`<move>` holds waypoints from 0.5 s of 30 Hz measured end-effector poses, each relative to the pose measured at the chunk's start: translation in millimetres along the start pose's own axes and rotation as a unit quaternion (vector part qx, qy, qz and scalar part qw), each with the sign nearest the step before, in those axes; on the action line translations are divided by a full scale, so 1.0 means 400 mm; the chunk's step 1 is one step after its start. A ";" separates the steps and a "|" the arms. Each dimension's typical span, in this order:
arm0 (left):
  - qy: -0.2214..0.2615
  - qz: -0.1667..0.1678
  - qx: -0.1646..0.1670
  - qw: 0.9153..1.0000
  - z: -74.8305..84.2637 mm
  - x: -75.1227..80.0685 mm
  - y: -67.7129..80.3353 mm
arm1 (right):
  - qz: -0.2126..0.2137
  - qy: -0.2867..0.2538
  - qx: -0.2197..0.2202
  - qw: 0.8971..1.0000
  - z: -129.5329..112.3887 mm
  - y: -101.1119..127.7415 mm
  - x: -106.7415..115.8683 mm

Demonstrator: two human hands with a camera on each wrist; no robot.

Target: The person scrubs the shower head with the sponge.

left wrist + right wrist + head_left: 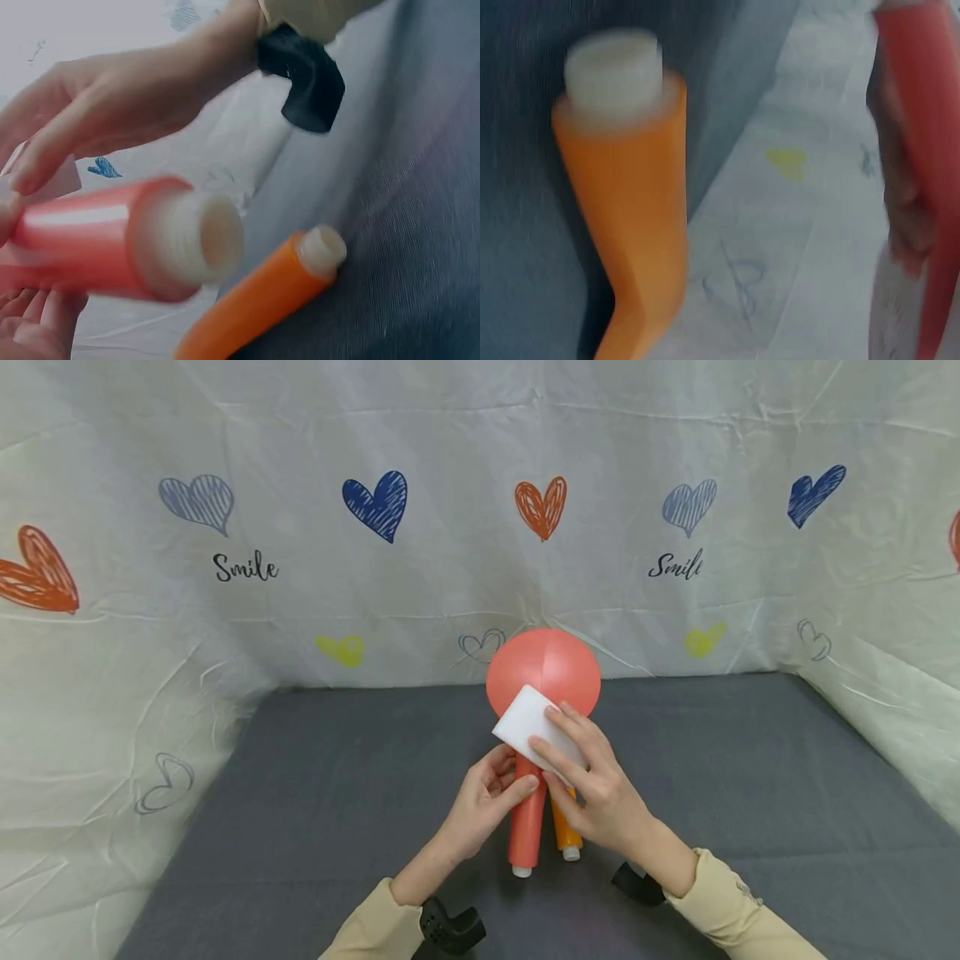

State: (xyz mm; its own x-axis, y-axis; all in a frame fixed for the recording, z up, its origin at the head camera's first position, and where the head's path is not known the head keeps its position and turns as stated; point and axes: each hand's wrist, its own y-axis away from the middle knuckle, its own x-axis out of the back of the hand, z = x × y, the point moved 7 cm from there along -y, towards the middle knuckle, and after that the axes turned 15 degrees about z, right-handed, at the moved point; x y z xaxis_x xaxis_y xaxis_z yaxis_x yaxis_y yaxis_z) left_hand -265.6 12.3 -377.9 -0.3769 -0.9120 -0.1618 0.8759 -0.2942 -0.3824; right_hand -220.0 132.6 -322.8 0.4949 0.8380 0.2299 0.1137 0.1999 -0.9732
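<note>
Left hand (480, 802) is gripping the red handle (528, 817), its long axis pointing bodyward; right hand (602, 787) is holding the white pad (525, 720) across its far end, contact unconfirmed.

Beige sleeves (375, 928), black wristwear (452, 930)
The right sleeve (738, 912) shows creases near its cuff (690, 881); the left wristwear looks chunky and curved.
</note>
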 end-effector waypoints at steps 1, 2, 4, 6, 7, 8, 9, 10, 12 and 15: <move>0.017 -0.004 0.009 1.000 -0.001 0.000 0.000 | 0.007 -0.001 0.005 1.000 0.004 -0.004 0.005; 0.034 -0.010 0.018 0.999 -0.003 -0.001 0.000 | 0.017 0.000 0.007 1.000 0.011 -0.008 0.011; 0.067 -0.021 0.040 0.997 -0.004 -0.004 0.002 | 0.043 0.005 0.003 0.999 0.031 -0.022 0.028; 0.101 -0.032 0.068 0.992 -0.006 -0.009 0.003 | 0.075 0.009 -0.016 0.997 0.052 -0.040 0.047; 0.116 -0.036 0.079 0.989 -0.006 -0.012 0.004 | 0.091 0.007 -0.031 0.995 0.062 -0.050 0.057; 0.127 -0.039 0.090 0.987 -0.006 -0.014 0.005 | 0.107 0.003 -0.047 0.993 0.070 -0.061 0.066; 0.137 -0.042 0.100 0.985 -0.006 -0.016 0.006 | 0.122 -0.002 -0.064 0.991 0.076 -0.072 0.074; 0.148 -0.044 0.110 0.982 -0.005 -0.019 0.007 | 0.134 -0.007 -0.079 0.988 0.079 -0.082 0.081; 0.165 -0.053 0.120 0.978 -0.002 -0.023 0.010 | 0.152 -0.018 -0.099 0.983 0.078 -0.094 0.088; 0.186 -0.061 0.130 0.972 0.003 -0.026 0.012 | 0.158 -0.033 -0.093 0.983 0.063 -0.092 0.083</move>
State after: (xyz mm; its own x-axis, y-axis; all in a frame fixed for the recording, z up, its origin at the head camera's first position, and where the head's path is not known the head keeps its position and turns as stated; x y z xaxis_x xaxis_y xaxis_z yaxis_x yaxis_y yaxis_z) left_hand -257.1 19.9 -377.1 -0.5225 -0.7144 -0.4654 0.8467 -0.4989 -0.1849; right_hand -229.6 165.9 -279.4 0.4748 0.8755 -0.0902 0.1214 -0.1666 -0.9785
